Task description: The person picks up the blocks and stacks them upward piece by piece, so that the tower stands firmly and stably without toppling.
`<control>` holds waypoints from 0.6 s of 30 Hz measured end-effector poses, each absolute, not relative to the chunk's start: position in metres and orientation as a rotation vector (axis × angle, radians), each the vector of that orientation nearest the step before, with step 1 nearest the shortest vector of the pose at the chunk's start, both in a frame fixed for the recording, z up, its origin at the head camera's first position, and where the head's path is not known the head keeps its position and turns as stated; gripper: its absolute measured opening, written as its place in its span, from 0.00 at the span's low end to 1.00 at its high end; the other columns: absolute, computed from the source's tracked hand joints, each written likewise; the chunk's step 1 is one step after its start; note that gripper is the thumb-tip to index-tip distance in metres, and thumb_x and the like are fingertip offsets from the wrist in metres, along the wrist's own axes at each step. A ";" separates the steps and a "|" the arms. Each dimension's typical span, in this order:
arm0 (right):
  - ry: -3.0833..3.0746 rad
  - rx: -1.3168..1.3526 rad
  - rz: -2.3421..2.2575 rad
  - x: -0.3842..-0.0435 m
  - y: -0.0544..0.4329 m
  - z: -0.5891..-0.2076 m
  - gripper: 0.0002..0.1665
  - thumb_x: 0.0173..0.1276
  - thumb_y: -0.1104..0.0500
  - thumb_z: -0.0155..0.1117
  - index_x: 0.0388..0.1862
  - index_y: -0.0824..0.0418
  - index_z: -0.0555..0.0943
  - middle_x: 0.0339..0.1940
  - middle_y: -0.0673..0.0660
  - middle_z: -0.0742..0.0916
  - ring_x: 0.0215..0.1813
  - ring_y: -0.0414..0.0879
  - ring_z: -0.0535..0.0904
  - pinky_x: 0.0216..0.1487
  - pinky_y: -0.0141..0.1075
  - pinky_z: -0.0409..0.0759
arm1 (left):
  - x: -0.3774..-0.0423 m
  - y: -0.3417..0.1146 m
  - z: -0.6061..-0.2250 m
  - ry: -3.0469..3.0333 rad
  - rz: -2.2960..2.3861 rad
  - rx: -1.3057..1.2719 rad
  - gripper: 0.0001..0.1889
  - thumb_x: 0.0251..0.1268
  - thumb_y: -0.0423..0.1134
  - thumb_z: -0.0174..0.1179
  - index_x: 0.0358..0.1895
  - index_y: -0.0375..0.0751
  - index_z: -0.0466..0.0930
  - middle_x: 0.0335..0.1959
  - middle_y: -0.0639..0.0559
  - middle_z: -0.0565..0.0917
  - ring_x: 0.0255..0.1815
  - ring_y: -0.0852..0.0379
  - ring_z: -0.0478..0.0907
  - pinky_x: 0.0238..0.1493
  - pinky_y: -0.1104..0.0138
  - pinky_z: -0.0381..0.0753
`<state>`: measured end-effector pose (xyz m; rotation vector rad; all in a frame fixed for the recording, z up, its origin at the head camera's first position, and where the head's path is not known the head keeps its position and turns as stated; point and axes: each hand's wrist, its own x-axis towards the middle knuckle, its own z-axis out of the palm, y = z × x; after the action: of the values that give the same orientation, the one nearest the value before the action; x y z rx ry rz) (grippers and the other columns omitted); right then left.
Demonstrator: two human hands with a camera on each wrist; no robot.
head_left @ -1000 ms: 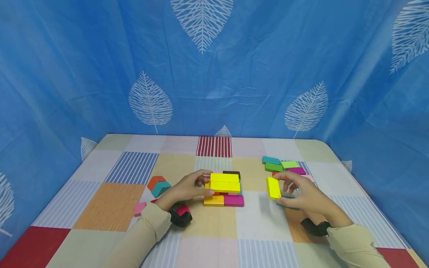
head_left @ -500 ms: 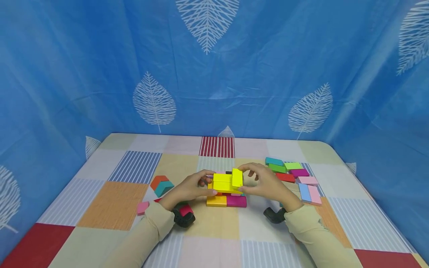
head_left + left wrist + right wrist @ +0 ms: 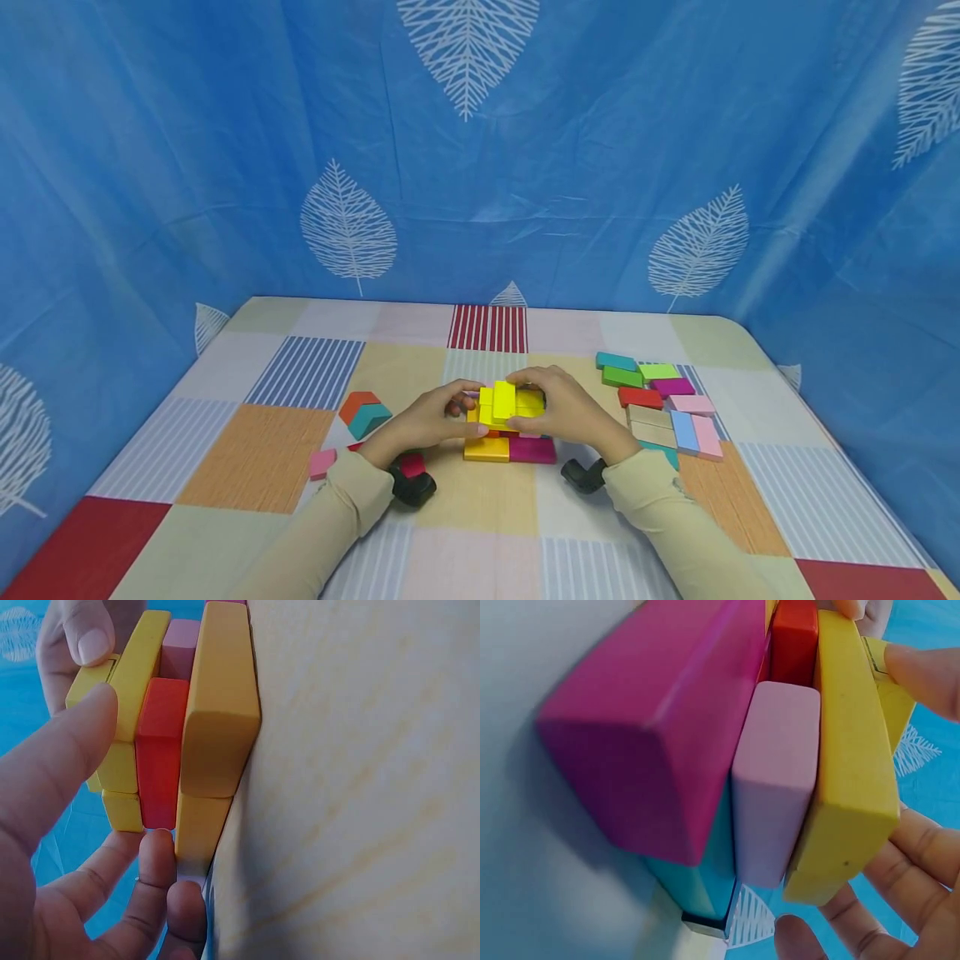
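Observation:
A low stack of coloured wooden blocks stands mid-table, with two long yellow blocks [image 3: 531, 403] side by side on its upper layer. My right hand [image 3: 572, 410] pinches another yellow block [image 3: 504, 401] between thumb and fingers, crosswise over that pair. At the stack's left side, my left hand [image 3: 431, 418] holds it between thumb and fingers. The left wrist view shows a red block [image 3: 161, 750] and orange blocks [image 3: 223, 697] beneath the yellow ones. A pink block [image 3: 776, 742] and a magenta block [image 3: 652, 727] show in the right wrist view.
Loose blocks lie right of the stack, among them a red block [image 3: 641, 398], plain wooden blocks [image 3: 651, 423] and a blue block [image 3: 685, 432]. On the left are an orange block [image 3: 360, 404], a teal block [image 3: 368, 419] and a pink block [image 3: 322, 463]. A blue curtain [image 3: 570, 150] hangs behind.
My right hand has brought the yellow block leftward from the loose pile and onto the stack, shifting it from the right end toward the middle. The left hand has stayed at the stack.

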<state>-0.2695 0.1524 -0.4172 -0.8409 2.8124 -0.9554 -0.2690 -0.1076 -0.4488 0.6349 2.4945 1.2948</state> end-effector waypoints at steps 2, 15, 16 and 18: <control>2.805 -0.839 -0.962 -0.270 0.151 -0.417 0.36 0.64 0.54 0.81 0.69 0.65 0.82 0.62 0.60 0.87 0.63 0.58 0.77 0.66 0.56 0.81 | -0.269 -0.108 -0.449 2.495 1.294 0.628 0.35 0.70 0.42 0.75 0.76 0.35 0.73 0.55 0.46 0.82 0.54 0.50 0.75 0.59 0.62 0.79; 2.430 -0.754 -1.183 -0.282 0.196 -0.417 0.51 0.65 0.60 0.82 0.82 0.69 0.67 0.78 0.71 0.74 0.71 0.68 0.75 0.70 0.61 0.79 | -0.268 -0.108 -0.448 2.488 1.313 0.604 0.36 0.69 0.40 0.75 0.77 0.34 0.72 0.55 0.46 0.82 0.54 0.50 0.74 0.59 0.62 0.79; 2.397 -0.738 -1.210 -0.283 0.200 -0.418 0.50 0.66 0.61 0.81 0.82 0.69 0.67 0.78 0.72 0.74 0.71 0.68 0.76 0.70 0.59 0.80 | -0.269 -0.108 -0.449 2.487 1.316 0.606 0.36 0.70 0.40 0.75 0.77 0.34 0.72 0.55 0.46 0.82 0.54 0.50 0.74 0.58 0.62 0.79; 2.354 -0.723 -1.249 -0.286 0.204 -0.422 0.48 0.67 0.61 0.81 0.80 0.71 0.69 0.77 0.73 0.75 0.70 0.67 0.77 0.69 0.56 0.82 | -0.269 -0.109 -0.450 2.477 1.332 0.614 0.35 0.70 0.38 0.75 0.76 0.33 0.73 0.55 0.46 0.82 0.53 0.50 0.74 0.58 0.63 0.79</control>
<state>-0.2861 0.2043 -0.4217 -0.7234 2.3535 -1.2494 -0.2690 -0.1090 -0.4495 0.6145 2.4774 1.3322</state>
